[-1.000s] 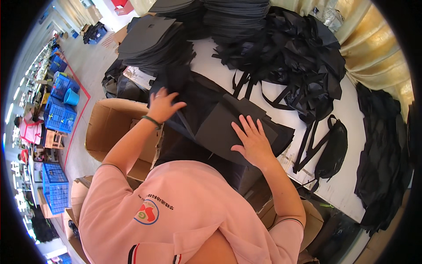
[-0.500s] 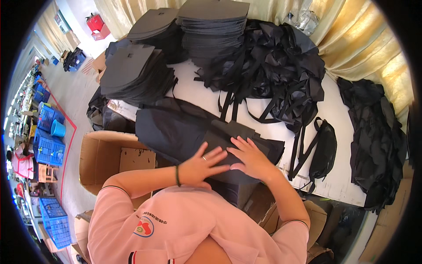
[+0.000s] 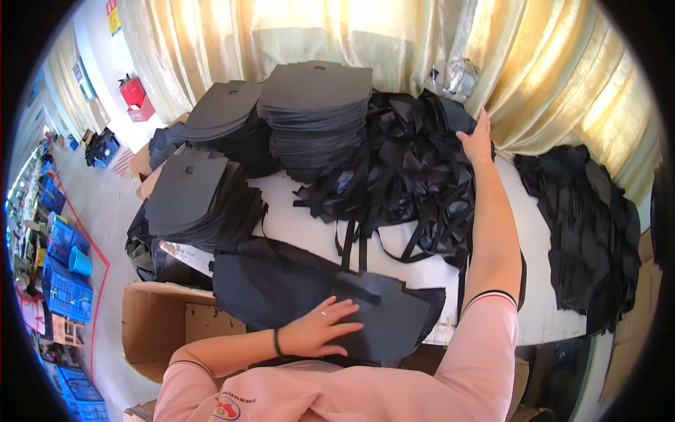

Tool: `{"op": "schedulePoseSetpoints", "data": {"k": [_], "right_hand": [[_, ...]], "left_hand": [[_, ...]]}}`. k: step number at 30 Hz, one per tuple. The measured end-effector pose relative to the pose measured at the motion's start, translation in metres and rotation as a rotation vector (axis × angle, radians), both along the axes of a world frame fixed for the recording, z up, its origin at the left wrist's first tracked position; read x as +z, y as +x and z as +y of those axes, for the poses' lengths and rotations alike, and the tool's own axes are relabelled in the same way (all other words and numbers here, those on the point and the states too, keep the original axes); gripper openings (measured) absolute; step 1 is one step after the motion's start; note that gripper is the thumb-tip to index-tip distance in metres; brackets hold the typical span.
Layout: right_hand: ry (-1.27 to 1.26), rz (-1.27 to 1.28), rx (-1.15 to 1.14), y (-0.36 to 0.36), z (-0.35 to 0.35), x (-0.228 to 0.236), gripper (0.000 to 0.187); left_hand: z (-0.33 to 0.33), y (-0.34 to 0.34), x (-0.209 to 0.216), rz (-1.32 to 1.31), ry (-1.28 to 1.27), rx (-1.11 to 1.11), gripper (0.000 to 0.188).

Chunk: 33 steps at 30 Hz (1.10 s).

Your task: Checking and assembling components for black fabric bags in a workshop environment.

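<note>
The person leans over the white bench (image 3: pixel 295 221), left hand (image 3: pixel 320 329) lying flat with the fingers spread on a dark fabric piece (image 3: pixel 380 320) at the near edge, pinning it rather than gripping it. The right hand (image 3: pixel 477 141) is stretched far across to the tangled heap of black straps and bags (image 3: pixel 408 169) near the curtain (image 3: pixel 351 35); it rests open on top of the heap, though whether the fingertips have caught anything I cannot tell from here. The fabric piece looks thin, light and limp (the sort of cloth that sags and folds when lifted), so taking it by an edge or corner with both hands seems best; its surface looks matte, not slippery. The straps would likely snag on one another if pulled singly. Behind stand stacks of stiff cut dark panels (image 3: pixel 316 98), another stack (image 3: pixel 197 197) to the left, and a loose dark pile (image 3: pixel 590 225) at the right end of the bench. A cardboard box (image 3: pixel 158 327) sits below the bench; its contents are in shadow. The near edge of the fabric piece is hidden by the person's pink sleeves.
</note>
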State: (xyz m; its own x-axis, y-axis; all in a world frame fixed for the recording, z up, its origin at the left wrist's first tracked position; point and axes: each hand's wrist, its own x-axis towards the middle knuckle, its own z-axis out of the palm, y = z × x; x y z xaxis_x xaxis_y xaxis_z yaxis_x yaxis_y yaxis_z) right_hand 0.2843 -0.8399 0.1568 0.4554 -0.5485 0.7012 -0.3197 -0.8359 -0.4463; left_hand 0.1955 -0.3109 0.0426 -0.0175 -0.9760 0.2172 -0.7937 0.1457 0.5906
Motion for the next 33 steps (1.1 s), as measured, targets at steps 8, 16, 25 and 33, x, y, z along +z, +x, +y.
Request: {"op": "schedulePoseSetpoints", "data": {"k": [8,16,25,33], "right_hand": [[-0.213,0.301,0.350,0.008,0.153,-0.024,0.015],[-0.093,0.527,1.025,-0.105,0.356,-0.090,0.026],[1.070,0.085,0.732,-0.133,0.282,-0.080,0.046],[1.526,0.066,0.949,-0.089,0.308,-0.030,0.047]], "left_hand": [[-0.038,0.102,0.017,1.120,-0.075,0.363,0.047],[-0.109,0.151,0.028,1.515,-0.060,0.647,0.041],[-0.049,0.133,0.058,1.924,-0.520,0.365,0.041],[-0.012,0.103,0.071,1.838,-0.613,0.409,0.041]]}}
